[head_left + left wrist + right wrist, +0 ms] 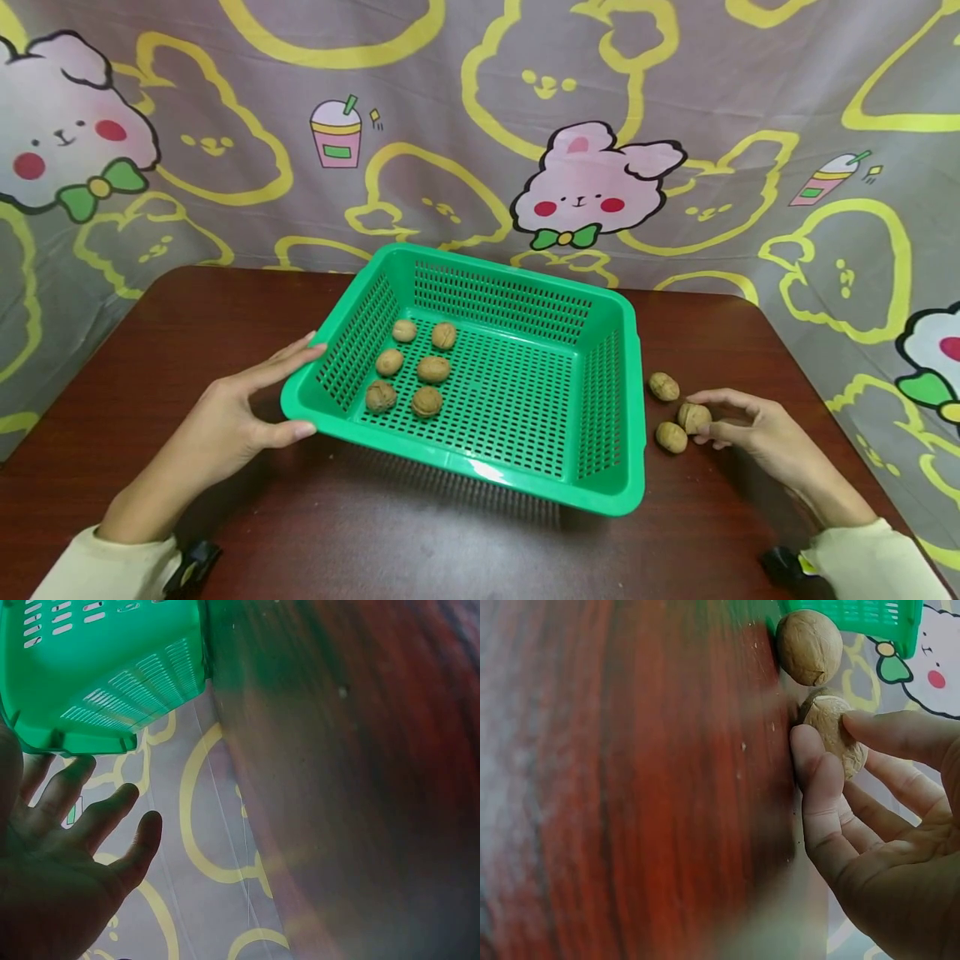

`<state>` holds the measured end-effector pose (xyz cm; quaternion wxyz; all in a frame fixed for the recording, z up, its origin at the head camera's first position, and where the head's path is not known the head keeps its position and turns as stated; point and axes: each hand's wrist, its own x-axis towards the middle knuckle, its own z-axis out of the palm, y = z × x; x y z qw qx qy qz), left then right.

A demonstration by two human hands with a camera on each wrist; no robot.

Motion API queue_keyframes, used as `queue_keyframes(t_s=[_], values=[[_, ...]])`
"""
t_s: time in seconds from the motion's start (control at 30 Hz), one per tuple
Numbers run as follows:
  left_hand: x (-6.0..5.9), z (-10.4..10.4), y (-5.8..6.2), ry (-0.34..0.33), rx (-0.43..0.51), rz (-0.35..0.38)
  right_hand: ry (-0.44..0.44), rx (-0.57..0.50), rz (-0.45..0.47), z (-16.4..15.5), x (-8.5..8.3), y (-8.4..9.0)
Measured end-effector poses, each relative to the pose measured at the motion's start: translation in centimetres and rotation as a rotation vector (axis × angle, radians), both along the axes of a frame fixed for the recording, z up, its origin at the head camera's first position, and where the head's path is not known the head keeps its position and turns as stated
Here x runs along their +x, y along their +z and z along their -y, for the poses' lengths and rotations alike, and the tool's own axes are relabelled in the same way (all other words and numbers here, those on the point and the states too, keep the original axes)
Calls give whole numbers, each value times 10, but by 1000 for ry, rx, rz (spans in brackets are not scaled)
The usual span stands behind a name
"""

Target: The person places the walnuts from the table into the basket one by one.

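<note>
The right hand (750, 429) pinches a walnut (693, 417) on the tabletop (187, 333) beside the basket (607, 492), whose corner the relaxed left hand (232, 425) touches; the nut looks light, hard and rolly, best gripped across its middle.

Backdrop: I see a grey fabric curtain (465, 108) with yellow bunny outlines, pink rabbits, drink cups.
Furniture: a dark reddish-brown wooden table (375, 533) — glossy, evenly lit.

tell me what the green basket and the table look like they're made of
Green basket: looks like moulded plastic, glossy, with slotted walls and a shine on its front rim. Table: dark red-brown wood or wood-look laminate, showing grain streaks and a smooth sheen; which one is unclear.
</note>
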<state>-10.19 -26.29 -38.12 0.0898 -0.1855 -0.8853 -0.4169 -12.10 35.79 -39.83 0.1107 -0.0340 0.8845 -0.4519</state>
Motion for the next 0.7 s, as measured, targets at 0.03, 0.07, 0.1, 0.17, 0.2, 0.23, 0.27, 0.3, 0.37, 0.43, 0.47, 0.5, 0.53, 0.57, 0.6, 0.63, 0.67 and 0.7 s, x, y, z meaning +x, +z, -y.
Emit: queue_keyframes(t_s=[0.03, 0.07, 0.1, 0.17, 0.2, 0.23, 0.27, 0.3, 0.37, 0.43, 0.47, 0.5, 0.53, 0.57, 0.6, 0.63, 0.67, 0.7], values=[[0, 0, 0, 3, -4, 0, -3, -3, -6, -1, 0, 1], [0, 0, -1, 4, -6, 1, -13, -12, -5, -1, 1, 1], [0, 0, -1, 4, -7, 1, -23, -27, -3, -2, 2, 2], [0, 0, -1, 5, -10, -1, -42, -57, -9, -3, 3, 6], [0, 0, -1, 5, -11, -2, -51, -74, -10, -3, 4, 8], [0, 0, -1, 3, -11, -2, -56, -95, -10, -3, 4, 11], [0, 0, -1, 1, -10, -3, -62, -108, -6, -3, 5, 14], [0, 0, -1, 0, -11, -3, -60, -113, -5, -2, 5, 18], [0, 0, -1, 0, -12, -2, -53, -162, 17, 1, 5, 26], [0, 0, -1, 1, -12, 0, -32, -244, 38, 5, 4, 33], [0, 0, -1, 2, -12, 1, -16, -289, 42, 7, 2, 36], [0, 0, -1, 4, -11, 2, 5, -351, 47, 10, 1, 39], [0, 0, -1, 4, -9, 3, 30, -419, 49, 12, -1, 41], [0, 0, -1, 4, -8, 2, 59, -473, 48, 15, -3, 44], [0, 0, -1, 3, -6, 1, 83, -514, 47, 18, -5, 47], [0, 0, -1, 2, -5, -1, 107, -547, 44, 22, -7, 50], [0, 1, -1, 2, -5, -5, 129, -575, 45, 26, -9, 53], [0, 1, -1, 2, -4, -9, 148, -594, 50, 30, -12, 57]])
